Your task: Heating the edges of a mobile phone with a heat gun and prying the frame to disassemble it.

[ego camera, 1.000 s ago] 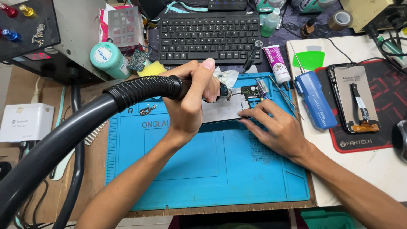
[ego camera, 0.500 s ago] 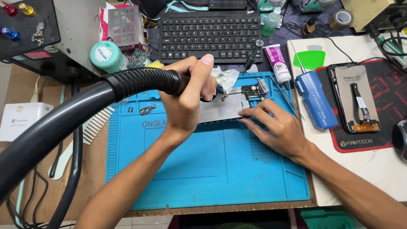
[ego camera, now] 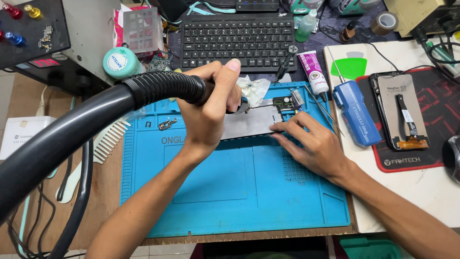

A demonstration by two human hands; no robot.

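**Hot-air handle over a metal plate on the blue mat**

Flat grey metal plate (ego camera: 249, 122) lying near the top edge of the blue work mat (ego camera: 230, 192), just right of the mat's middle. Black hot-air handle (ego camera: 215, 93) tilted down toward the plate's upper edge, tip hidden behind fingers. Left hand (ego camera: 211, 112) wrapped round the handle, grip closed tight on it, thumb raised on top, knuckles over the plate's left part. Thick ribbed black hose (ego camera: 96, 120) running from the handle away to the lower left, across the mat's corner and out of view.

Right hand (ego camera: 311, 141) flat on the mat, grip spread, fingertips (ego camera: 278, 128) pressing on the plate's right edge, holding nothing.

Just above the plate: small dark circuit board (ego camera: 283, 102) and crumpled clear wrap (ego camera: 254, 89). Small metal part (ego camera: 166, 124) lying apart on the mat to the left. White comb (ego camera: 108, 139) beside the mat's left edge, partly under the hose.

Farther out on the desk (ego camera: 417, 192): black keyboard (ego camera: 237, 41) behind the mat, white-and-pink tube (ego camera: 311, 72) and blue electric screwdriver (ego camera: 357, 112) to the right, then a phone lying back-open (ego camera: 398, 110) on a red-and-black pad (ego camera: 431, 144). Round teal-lidded jar (ego camera: 120, 62) at upper left, beside a black equipment box (ego camera: 48, 38). Roll of brown tape (ego camera: 385, 21) at the far upper right.
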